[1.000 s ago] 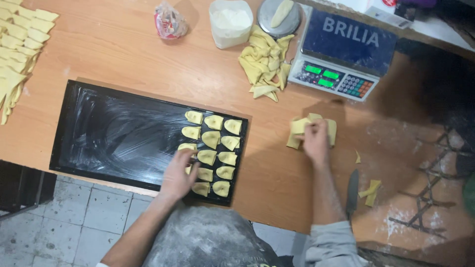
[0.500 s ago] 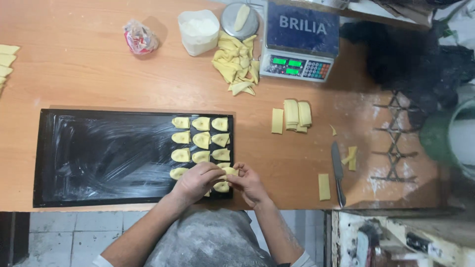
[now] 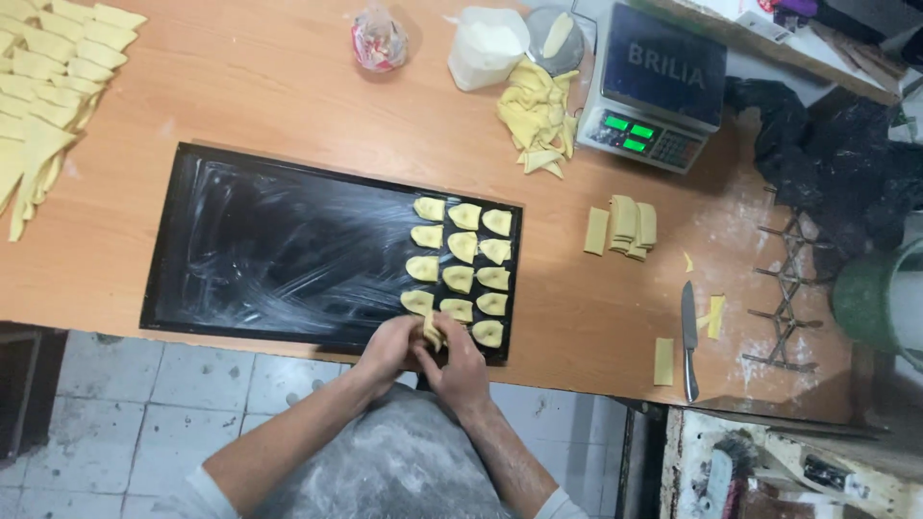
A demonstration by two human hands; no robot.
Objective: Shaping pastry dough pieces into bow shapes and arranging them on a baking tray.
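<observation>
My left hand (image 3: 389, 348) and my right hand (image 3: 460, 362) are pressed together at the near edge of a black greased baking tray (image 3: 260, 250). Both pinch one small yellow dough piece (image 3: 433, 332) between their fingers. Several folded dough pieces (image 3: 461, 261) lie in rows on the tray's right end, just beyond my hands. A short stack of cut dough strips (image 3: 623, 223) rests on the wooden table (image 3: 288, 106) to the right of the tray.
A digital scale (image 3: 659, 86), a white tub (image 3: 486, 46), a heap of dough scraps (image 3: 538, 115) and a tied bag (image 3: 379, 40) stand at the back. A knife (image 3: 688, 338) lies at right near loose strips. Many dough triangles (image 3: 38, 86) cover the far left.
My right hand came from the strip stack to the tray's near edge with a dough piece. Both hands now close on it together. The view shifted.
</observation>
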